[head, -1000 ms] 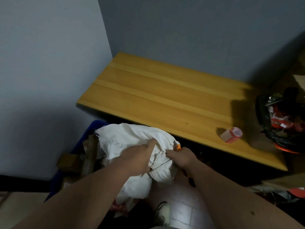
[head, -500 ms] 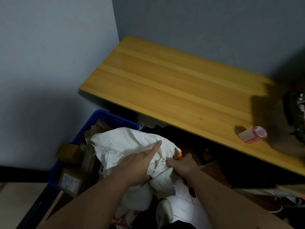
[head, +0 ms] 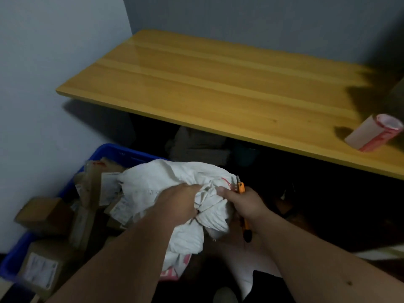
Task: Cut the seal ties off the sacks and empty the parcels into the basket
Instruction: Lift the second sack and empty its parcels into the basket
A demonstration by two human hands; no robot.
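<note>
A white woven sack (head: 175, 178) lies over the blue basket (head: 113, 150), its neck bunched toward me. My left hand (head: 179, 204) grips the gathered neck. My right hand (head: 242, 204) holds an orange utility knife (head: 241, 188) with its blade tip up against the neck, beside a thin red seal tie (head: 227, 182). Several brown cardboard parcels (head: 43, 215) with white labels fill the basket on the left.
A wooden table (head: 218, 84) stands behind the basket against the grey wall. A roll of white and red labels (head: 373, 135) lies at its right edge. Dark clutter sits under the table. A pale floor shows below my arms.
The view has tilted down and left, showing more of the basket and parcels. My left index finger, pointing before, has curled into a full grip on the sack neck.
</note>
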